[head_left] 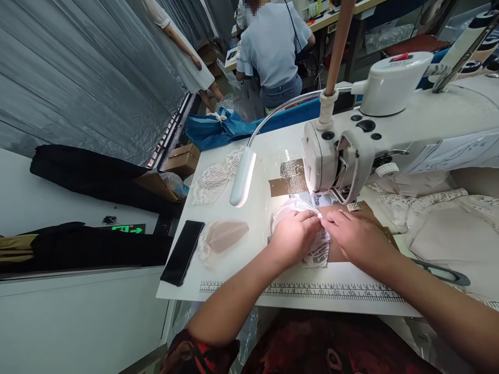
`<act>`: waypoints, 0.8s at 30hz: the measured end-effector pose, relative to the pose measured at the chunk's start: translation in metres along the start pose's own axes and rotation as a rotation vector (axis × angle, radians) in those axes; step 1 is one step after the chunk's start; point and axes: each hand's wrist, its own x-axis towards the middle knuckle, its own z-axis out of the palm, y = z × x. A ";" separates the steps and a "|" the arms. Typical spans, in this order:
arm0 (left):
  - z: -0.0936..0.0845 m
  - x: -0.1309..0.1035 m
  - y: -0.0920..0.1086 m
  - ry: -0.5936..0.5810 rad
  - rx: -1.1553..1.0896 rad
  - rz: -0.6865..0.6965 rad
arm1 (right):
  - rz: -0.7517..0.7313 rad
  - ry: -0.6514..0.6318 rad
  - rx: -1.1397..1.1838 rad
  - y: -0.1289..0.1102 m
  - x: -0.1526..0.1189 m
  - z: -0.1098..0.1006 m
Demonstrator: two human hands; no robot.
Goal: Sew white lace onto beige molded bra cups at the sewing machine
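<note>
White lace fabric (320, 249) lies on the sewing machine bed, just in front of the needle area. My left hand (297, 232) is closed on the lace, its fingertips pinching the edge. My right hand (353, 236) meets it from the other side, thumb and fingers pressed together on the same lace. Both sets of fingertips nearly touch below the sewing machine head (323, 161). The needle and presser foot are mostly hidden. Left of my hands rests a beige piece with lace trim (228, 236), and behind it a white lace piece (210, 183).
A black phone (182, 253) lies at the table's left edge. The lamp (242, 179) hangs over the table on a bent neck. Thread snips (444, 272) and lace-edged fabric (444, 228) are at the right. A ruler strip (304, 291) runs along the front. Two people are beyond.
</note>
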 end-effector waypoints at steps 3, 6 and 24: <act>0.009 0.004 -0.011 0.053 0.001 0.047 | 0.018 0.045 -0.077 -0.001 0.003 0.002; 0.016 0.010 -0.019 0.063 -0.007 0.055 | 0.038 0.100 -0.103 0.000 0.007 0.002; 0.015 0.027 -0.053 0.026 -0.016 0.204 | 0.125 0.100 -0.098 -0.005 0.013 0.005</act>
